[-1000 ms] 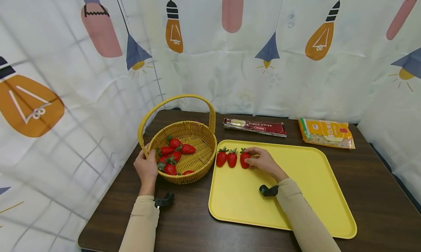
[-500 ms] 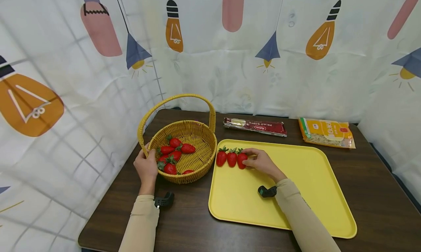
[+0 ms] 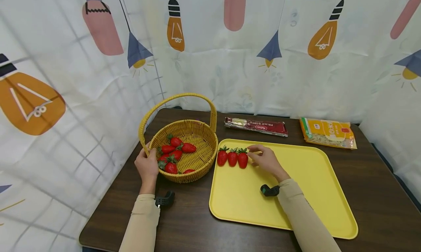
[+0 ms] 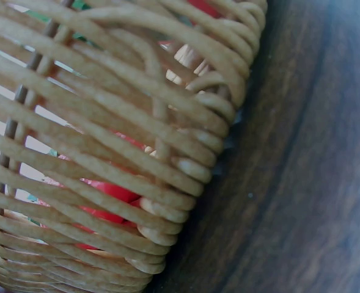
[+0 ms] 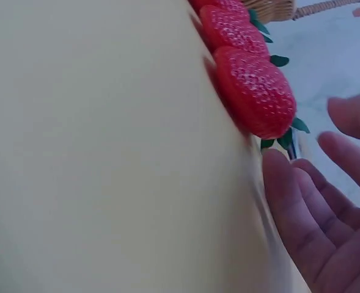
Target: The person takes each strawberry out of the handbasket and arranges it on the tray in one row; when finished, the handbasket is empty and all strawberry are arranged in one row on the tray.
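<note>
My left hand (image 3: 147, 168) grips the yellow wicker basket (image 3: 204, 146) at its left rim, by the foot of the handle. Several red strawberries (image 3: 189, 147) lie in the basket's left half. In the left wrist view the woven wall (image 4: 94, 140) fills much of the picture, red fruit showing through its gaps. Three strawberries stand side by side along the upper left of the yellow tray (image 3: 279, 211), leaves pointing away. Just right of the rightmost strawberry (image 3: 243, 160) is my right hand (image 3: 266, 161), holding nothing. The right wrist view shows its fingers (image 5: 283, 189) spread apart beside that strawberry (image 5: 256, 94).
Behind the tray lies a dark red packet (image 3: 256, 126), with a yellow-orange bag (image 3: 328, 133) to its right. Both rest on the dark wooden table (image 3: 184, 222). A patterned curtain (image 3: 210, 65) hangs behind and on the left.
My right hand slid the third strawberry leftward against the other two, then let go of it and drew back slightly to the right. The left hand stays on the basket.
</note>
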`<state>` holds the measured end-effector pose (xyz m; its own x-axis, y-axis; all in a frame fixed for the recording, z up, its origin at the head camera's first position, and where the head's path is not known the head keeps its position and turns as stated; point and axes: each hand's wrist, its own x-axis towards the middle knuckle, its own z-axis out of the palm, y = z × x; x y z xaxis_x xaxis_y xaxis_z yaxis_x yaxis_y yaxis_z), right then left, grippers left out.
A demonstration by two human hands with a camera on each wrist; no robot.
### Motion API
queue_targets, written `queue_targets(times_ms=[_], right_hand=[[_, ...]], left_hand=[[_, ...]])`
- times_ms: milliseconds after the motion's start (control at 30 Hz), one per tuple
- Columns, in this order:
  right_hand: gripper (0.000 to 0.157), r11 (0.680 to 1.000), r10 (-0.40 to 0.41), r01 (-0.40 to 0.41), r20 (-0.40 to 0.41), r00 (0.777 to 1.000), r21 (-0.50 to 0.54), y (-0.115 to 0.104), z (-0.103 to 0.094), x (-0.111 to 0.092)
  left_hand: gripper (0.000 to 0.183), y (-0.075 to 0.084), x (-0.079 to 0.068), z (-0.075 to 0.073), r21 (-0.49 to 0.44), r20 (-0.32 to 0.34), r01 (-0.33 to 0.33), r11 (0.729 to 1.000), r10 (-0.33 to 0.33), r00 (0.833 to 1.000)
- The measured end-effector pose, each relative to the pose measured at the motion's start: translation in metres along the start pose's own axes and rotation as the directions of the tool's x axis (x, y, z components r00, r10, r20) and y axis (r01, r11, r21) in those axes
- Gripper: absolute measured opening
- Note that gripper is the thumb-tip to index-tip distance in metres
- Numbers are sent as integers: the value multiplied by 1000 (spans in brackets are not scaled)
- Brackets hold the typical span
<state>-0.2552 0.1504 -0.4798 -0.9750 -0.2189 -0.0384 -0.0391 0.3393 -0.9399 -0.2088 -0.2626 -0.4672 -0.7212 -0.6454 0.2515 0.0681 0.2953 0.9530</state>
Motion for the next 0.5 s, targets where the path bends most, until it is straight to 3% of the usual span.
queue_targets(times_ms=[100, 200, 333, 500], right_hand=[[35, 999, -20, 22, -82, 996, 24, 0, -4, 0], [37, 994, -43, 54, -114, 993, 92, -7, -3, 0], [36, 985, -79, 91, -86, 993, 148, -30, 8, 0], [29, 974, -173, 167, 24, 985, 153, -67, 34, 4]], left_hand=[[28, 0, 0, 1, 1, -2, -8, 1000, 8, 1000], [27, 0, 0, 1, 1, -2, -15, 1000, 15, 1000], [25, 1, 0, 1, -6, -10, -19, 1000, 19, 1000], [25, 1, 0, 1, -8, -14, -19, 1000, 19, 1000]])
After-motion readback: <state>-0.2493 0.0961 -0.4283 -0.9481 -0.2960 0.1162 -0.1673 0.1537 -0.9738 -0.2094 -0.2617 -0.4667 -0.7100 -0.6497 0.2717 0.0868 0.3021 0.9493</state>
